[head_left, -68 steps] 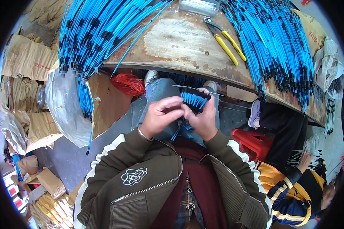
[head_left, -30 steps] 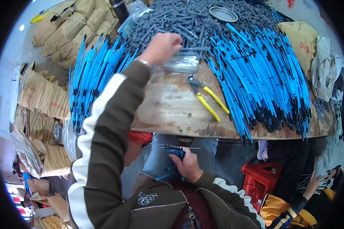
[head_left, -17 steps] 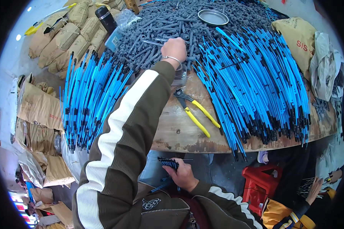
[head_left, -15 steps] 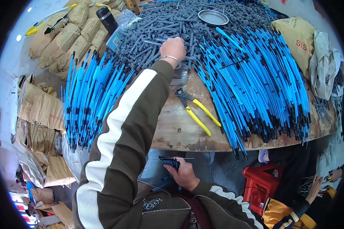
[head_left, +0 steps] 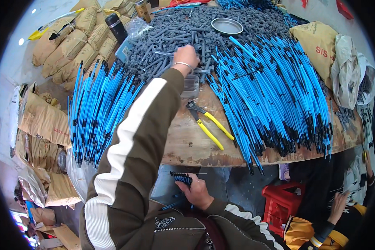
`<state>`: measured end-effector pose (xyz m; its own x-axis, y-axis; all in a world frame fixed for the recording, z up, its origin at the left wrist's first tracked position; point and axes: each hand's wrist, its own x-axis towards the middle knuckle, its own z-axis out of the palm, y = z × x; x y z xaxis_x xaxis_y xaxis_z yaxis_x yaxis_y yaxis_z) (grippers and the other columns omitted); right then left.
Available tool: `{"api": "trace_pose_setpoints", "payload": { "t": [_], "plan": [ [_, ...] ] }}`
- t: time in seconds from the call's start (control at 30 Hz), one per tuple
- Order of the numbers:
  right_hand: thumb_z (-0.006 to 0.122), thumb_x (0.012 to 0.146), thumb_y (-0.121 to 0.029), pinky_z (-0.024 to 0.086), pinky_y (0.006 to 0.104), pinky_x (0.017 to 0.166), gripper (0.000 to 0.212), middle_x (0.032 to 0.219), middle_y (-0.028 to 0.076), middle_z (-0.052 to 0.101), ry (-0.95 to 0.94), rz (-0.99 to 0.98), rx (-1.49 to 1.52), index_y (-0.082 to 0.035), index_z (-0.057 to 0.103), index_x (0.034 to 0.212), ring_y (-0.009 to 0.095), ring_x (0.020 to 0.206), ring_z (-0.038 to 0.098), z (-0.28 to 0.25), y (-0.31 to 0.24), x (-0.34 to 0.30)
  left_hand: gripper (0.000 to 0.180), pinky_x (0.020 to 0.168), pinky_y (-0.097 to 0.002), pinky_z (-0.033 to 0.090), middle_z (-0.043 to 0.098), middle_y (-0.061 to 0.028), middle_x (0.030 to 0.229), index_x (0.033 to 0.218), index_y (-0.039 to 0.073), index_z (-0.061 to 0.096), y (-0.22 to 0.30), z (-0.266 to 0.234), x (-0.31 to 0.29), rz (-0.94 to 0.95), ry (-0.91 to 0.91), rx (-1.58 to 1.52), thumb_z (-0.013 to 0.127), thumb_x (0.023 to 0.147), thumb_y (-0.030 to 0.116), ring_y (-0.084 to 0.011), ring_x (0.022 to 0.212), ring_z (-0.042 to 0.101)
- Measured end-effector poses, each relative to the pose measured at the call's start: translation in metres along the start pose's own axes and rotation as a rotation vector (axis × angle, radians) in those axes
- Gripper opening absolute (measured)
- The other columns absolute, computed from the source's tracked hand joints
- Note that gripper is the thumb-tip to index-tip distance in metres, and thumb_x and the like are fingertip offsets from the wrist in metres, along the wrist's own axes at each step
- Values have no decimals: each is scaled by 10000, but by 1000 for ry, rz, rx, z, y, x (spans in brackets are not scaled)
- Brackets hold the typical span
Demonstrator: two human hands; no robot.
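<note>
My left hand (head_left: 186,57) reaches into the heap of dark grey tubular plastic pieces (head_left: 162,66) on the table. Its fingers are curled, with their tips hidden, so what they hold cannot be made out. A clear plastic box (head_left: 191,86) stands just below that wrist. Low in front of my body, my right hand (head_left: 198,193) grips a bundle of thin blue rods with black ends (head_left: 183,179). A thin, light-coloured rod lies across the top of this bundle. Pliers with yellow handles (head_left: 210,127) lie on the wooden table (head_left: 187,150), their jaws pointing away from me.
Blue rods with black parts lie in a large pile (head_left: 275,96) at right and a smaller one (head_left: 100,112) at left. A round metal dish (head_left: 227,26) rests on the heap. Paper sacks (head_left: 66,52) flank the table. A red stool (head_left: 279,204) and a co-worker's hand (head_left: 339,206) are lower right.
The whole view has shifted slightly, so the table items appear a little further left. My left hand stays at the grey heap, and my right hand keeps hold of the rod bundle.
</note>
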<state>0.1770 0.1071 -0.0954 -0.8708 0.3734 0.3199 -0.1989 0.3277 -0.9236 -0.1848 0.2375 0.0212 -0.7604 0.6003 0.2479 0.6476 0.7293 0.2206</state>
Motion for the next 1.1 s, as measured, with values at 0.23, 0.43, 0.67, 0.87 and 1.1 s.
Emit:
{"api": "trace_pose_setpoints", "payload": {
  "t": [0.23, 0.43, 0.67, 0.87, 1.1],
  "plan": [
    [702, 778, -155, 485, 353, 540, 262, 701, 150, 623, 28, 39, -6, 10, 548, 911, 301, 613, 628, -3, -3, 4, 176, 627, -362, 500, 630, -145, 693, 716, 35, 627, -26, -108, -116, 217, -92, -268, 683, 672, 196, -297, 661, 625],
    [685, 793, -193, 490, 386, 542, 308, 711, 187, 607, -9, 26, -39, 22, 528, 948, 337, 634, 624, 8, -11, -4, 224, 612, -384, 476, 621, -136, 702, 788, 21, 588, -56, -57, -220, 13, -128, -445, 689, 704, 203, -292, 666, 609],
    [685, 790, -178, 488, 367, 571, 288, 712, 170, 620, -10, 89, -102, 19, 531, 934, 316, 640, 625, 16, -20, -10, 213, 720, -321, 468, 610, -133, 955, 834, 12, 514, -72, -43, -253, 290, 310, -682, 680, 758, 121, -232, 813, 597],
    [673, 806, -197, 494, 370, 601, 329, 757, 193, 621, -11, 84, -99, 32, 530, 994, 338, 689, 635, 16, -25, -8, 86, 792, -325, 535, 567, -184, 1066, 895, 46, 409, -68, -76, -341, -255, -309, -1912, 495, 905, 48, -220, 934, 607],
    [673, 801, -183, 488, 362, 607, 304, 750, 173, 618, -71, 119, -94, 21, 533, 976, 323, 683, 629, 24, -31, -4, 196, 749, -287, 505, 581, -116, 1081, 1082, 39, 543, -84, -51, -379, -191, -208, -2231, 543, 902, 119, -181, 889, 607]
  ]
}}
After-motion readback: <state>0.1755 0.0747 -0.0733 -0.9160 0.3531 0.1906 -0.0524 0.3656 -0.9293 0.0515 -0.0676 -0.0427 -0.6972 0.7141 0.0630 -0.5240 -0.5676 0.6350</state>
